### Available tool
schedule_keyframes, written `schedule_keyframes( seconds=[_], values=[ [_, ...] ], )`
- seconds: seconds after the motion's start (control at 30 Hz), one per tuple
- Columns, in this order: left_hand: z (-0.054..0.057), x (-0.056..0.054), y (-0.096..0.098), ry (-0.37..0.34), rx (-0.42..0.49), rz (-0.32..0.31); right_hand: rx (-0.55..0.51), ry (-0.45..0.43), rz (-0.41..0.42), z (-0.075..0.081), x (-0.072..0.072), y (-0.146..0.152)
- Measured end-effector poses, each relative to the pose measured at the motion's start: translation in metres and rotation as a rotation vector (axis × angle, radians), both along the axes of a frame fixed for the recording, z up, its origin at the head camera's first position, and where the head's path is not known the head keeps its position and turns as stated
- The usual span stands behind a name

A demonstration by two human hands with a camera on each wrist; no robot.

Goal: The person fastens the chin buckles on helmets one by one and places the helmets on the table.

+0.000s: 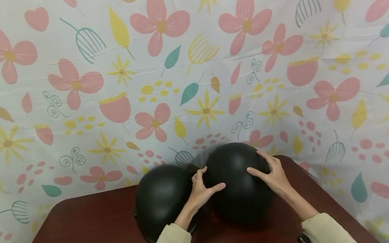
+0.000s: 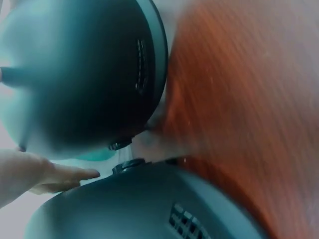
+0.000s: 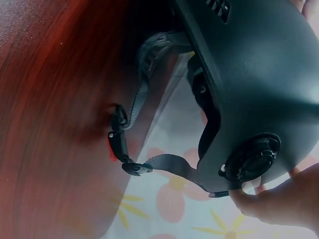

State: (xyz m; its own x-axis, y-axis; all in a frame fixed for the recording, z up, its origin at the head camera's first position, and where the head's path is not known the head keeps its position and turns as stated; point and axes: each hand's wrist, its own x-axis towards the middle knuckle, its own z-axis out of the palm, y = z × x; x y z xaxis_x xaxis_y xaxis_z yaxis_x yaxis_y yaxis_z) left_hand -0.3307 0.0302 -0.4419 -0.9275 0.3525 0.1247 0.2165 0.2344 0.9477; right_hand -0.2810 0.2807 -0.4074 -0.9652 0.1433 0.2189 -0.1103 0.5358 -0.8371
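Note:
Two black helmets appear side by side at the far part of the table. The right-hand helmet (image 1: 243, 198) is held from both sides. My left hand (image 1: 199, 190) grips its left side, thumb on the front of the shell and fingers behind. Opposite it, my right hand (image 1: 273, 172) grips the right side with spread thumb and fingers. In the right wrist view a chin strap (image 3: 172, 163) with a black and red buckle (image 3: 117, 137) hangs from this helmet, beside a round side knob (image 3: 253, 158). The left-hand helmet (image 1: 162, 194) stands just beside my left forearm, dome up.
A dark red-brown wooden table (image 1: 83, 241) spreads under the helmets. Its far edge meets a white cloth backdrop (image 1: 180, 77) printed with flowers and leaves. A small black item (image 1: 304, 242) shows by the right sleeve's cuff (image 1: 320, 227).

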Motion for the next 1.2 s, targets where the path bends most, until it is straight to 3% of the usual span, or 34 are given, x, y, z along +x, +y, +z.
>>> schedule_keyframes(
  seconds=[0.23,0.47,0.67,0.93,1.2],
  values=[
    [-0.004,-0.002,0.000,-0.013,0.007,-0.106,-0.038,-0.047,0.000,-0.004,-0.002,0.002],
    [-0.014,0.004,0.002,0.034,-0.036,-0.126,-0.046,0.009,0.033,-0.007,-0.007,0.010],
    [-0.018,0.007,0.007,0.049,-0.028,-0.125,-0.005,0.058,0.109,-0.010,-0.012,0.020],
    [-0.022,0.002,0.015,0.111,-0.029,-0.097,0.003,-0.051,0.158,-0.004,-0.019,0.034],
    [-0.028,0.008,0.024,0.154,-0.088,-0.036,-0.050,-0.166,0.197,-0.017,-0.023,0.043]
  ],
)
